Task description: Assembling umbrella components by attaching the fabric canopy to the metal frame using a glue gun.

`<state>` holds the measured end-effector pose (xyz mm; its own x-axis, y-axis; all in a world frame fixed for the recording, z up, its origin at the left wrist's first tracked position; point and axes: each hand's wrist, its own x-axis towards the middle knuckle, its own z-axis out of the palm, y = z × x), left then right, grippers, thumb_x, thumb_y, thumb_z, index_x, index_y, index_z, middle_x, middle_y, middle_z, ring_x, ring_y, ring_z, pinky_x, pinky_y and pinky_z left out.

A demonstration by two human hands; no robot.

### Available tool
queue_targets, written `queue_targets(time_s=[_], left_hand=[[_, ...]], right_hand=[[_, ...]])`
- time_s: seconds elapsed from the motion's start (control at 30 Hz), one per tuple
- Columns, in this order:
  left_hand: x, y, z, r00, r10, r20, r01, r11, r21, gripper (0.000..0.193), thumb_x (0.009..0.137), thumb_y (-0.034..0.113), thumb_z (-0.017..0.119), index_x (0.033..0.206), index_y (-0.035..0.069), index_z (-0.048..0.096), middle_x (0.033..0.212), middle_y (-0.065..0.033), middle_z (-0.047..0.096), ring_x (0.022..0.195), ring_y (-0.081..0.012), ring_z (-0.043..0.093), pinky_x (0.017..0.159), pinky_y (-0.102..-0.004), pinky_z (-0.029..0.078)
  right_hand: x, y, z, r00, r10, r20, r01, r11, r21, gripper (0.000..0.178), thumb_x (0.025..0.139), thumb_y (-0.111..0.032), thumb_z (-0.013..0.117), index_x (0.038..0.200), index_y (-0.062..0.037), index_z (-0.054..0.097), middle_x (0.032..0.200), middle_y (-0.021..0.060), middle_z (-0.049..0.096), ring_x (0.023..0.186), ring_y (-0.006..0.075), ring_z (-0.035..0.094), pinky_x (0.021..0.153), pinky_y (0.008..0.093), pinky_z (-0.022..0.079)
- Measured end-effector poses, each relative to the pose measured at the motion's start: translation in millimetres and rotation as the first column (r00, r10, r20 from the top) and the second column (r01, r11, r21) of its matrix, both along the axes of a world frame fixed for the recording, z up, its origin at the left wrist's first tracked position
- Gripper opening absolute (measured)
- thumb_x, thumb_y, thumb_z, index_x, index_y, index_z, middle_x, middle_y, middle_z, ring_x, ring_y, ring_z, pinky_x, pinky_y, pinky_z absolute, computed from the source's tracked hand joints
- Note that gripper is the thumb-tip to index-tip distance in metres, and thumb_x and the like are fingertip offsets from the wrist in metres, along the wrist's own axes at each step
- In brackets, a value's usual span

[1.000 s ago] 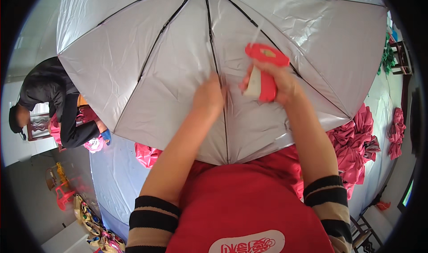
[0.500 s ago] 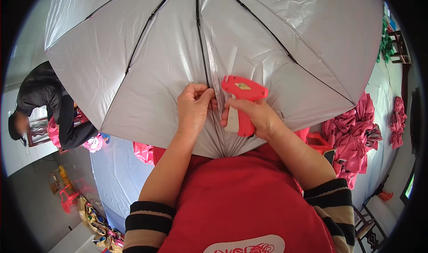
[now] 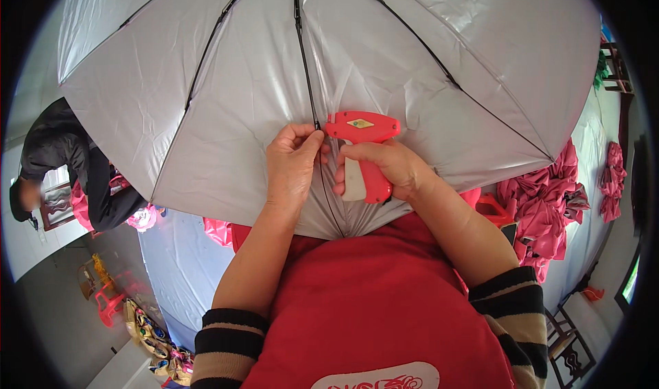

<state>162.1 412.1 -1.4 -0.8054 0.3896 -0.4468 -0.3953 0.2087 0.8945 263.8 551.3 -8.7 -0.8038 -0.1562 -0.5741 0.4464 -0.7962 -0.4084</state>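
Your left hand (image 3: 292, 164) has its thumb and index fingertip pinched together on the thin, black, jointed umbrella rib (image 3: 307, 77); whether they also take in a fold of fabric is hidden at this angle. Your right hand (image 3: 386, 169) is wrapped around the grip of the red-and-white, pistol-shaped plastic hand tool (image 3: 362, 126), fingers curled on the white front part. The tool stands grip downward, its narrow nose pointing left, just beside the rib and your left fingertips.

Both hands work over the open umbrella's silver-grey coated fabric canopy (image 3: 237, 138), inner side toward you. The canopy's near edge lies against your plain red cloth apron (image 3: 364, 293), and the rib runs down toward this edge. Your forearms emerge from black-and-tan striped knitted sleeves (image 3: 230, 344).

Beyond the canopy at right lie crumpled, deep-pink fabric bundles (image 3: 542, 204). At left, a pale blue sheet-like covering (image 3: 182, 255) extends below the canopy, and a person in black clothing (image 3: 58, 145) bends forward.
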Motion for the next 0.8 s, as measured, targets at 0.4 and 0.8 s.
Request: queue_targets(time_s=[0.4,0.8], left_hand=[[-2.3,-3.0,-2.2,1.000,0.003,0.013,-0.003,1.000,0.001,0.005,0.089,0.004,0.060,0.090,-0.001,0.061,0.076,-0.0068,0.063,0.066,-0.0120,0.059,0.060,-0.0245,0.048],[8.3,3.8,-0.6,0.995,-0.027,-0.100,0.026,1.000,-0.012,0.007,0.088,0.001,0.059,0.093,-0.003,0.061,0.078,-0.0073,0.064,0.066,-0.0115,0.059,0.061,-0.0241,0.049]], right_hand=[[-1.2,3.0,3.4,0.998,0.036,-0.050,-0.037,0.999,-0.017,0.016,0.087,-0.016,0.060,0.090,0.0000,0.061,0.079,0.0138,0.065,0.069,0.0277,0.068,0.064,0.0395,0.057],[-4.7,-4.3,4.4,0.999,0.049,0.016,-0.051,0.984,0.168,0.021,0.085,-0.020,0.062,0.095,-0.0017,0.059,0.071,0.0092,0.061,0.056,0.0221,0.061,0.045,0.0339,0.049]])
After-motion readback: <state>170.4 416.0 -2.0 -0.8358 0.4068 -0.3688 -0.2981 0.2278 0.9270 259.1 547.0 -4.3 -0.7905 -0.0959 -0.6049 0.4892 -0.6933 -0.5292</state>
